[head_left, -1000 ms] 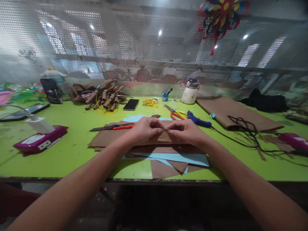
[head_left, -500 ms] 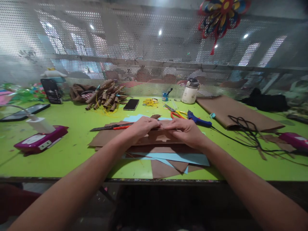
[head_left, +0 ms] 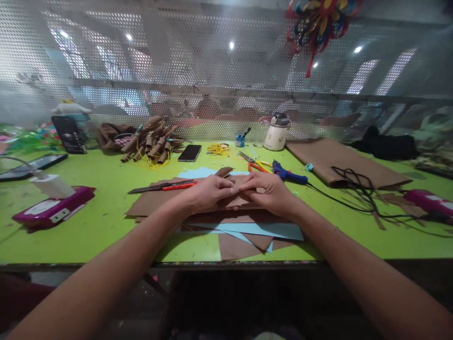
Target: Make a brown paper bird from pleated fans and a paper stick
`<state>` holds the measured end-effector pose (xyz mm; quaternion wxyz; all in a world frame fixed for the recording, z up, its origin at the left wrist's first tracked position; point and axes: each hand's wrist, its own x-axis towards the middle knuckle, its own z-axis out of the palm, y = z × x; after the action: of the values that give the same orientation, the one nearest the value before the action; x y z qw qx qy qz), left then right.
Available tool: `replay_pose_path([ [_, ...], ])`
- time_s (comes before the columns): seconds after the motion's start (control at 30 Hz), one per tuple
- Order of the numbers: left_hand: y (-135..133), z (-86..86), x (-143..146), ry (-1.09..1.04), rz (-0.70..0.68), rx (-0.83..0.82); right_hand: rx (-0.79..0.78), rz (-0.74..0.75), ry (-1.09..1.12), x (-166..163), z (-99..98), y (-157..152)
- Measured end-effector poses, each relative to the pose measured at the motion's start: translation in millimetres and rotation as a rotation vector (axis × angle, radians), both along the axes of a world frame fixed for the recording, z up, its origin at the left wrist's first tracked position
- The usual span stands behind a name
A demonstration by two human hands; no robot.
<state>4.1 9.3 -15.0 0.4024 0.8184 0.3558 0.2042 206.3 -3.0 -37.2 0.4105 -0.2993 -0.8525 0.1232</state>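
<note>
Over the stack of brown paper (head_left: 145, 204), my left hand (head_left: 211, 193) and my right hand (head_left: 269, 192) meet with fingertips almost touching. Both are closed in a pinch on a thin strip of brown paper (head_left: 239, 190), mostly hidden by the fingers. A red-and-black craft knife (head_left: 177, 186) lies on the stack left of my left hand. Just beyond the hands is a small bundle of thin brown strips (head_left: 225, 172). Light-blue sheets (head_left: 279, 230) stick out below the brown paper, toward the table's front edge.
On the green table (head_left: 106, 236), a blue glue gun (head_left: 290, 176) and scissors (head_left: 260, 165) lie beyond my right hand. Behind are rolled brown paper tubes (head_left: 155, 144), a phone (head_left: 190, 153) and a white bottle (head_left: 276, 134). A purple power strip (head_left: 53, 210) sits left; a black cord (head_left: 354, 205) trails right.
My fingertips have come slightly nearer the table's front edge, and the left fingers have curled down. The whole view has shifted a little; the tools lie where they were.
</note>
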Motion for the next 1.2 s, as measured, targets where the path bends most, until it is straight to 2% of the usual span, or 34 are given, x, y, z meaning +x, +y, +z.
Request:
replay_pose_path([
  [0.13,3.0,-3.7,-0.6,0.012,-0.022,-0.063,-0.008,0.031,0.032,-1.3,-0.2,-0.5],
  [0.3,3.3,-5.3,-0.9,-0.025,-0.012,-0.065,-0.070,0.045,0.059,-2.8,2.0,-4.7],
  [0.47,1.0,-3.3,-1.2,-0.026,0.023,0.002,-0.296,0.029,0.106,1.8,11.1,-8.6],
  [0.57,0.5,-2.8,0.0,0.000,0.037,0.051,-0.394,-0.055,0.073,6.5,12.2,-5.6],
  [0.7,-0.3,-4.0,3.8,0.014,0.060,0.090,-0.406,-0.147,-0.024,8.6,7.0,0.3],
  [0.8,-2.1,-4.6,6.5,0.009,0.085,0.078,-0.417,-0.152,0.003,7.4,5.6,0.8],
  [0.97,-3.4,-4.7,7.9,0.007,0.096,0.142,-0.478,-0.101,0.110,6.8,7.8,-0.6],
  [1.2,-7.7,-9.1,9.2,-0.031,0.044,0.091,-0.494,-0.020,0.202,9.6,7.4,1.8],
])
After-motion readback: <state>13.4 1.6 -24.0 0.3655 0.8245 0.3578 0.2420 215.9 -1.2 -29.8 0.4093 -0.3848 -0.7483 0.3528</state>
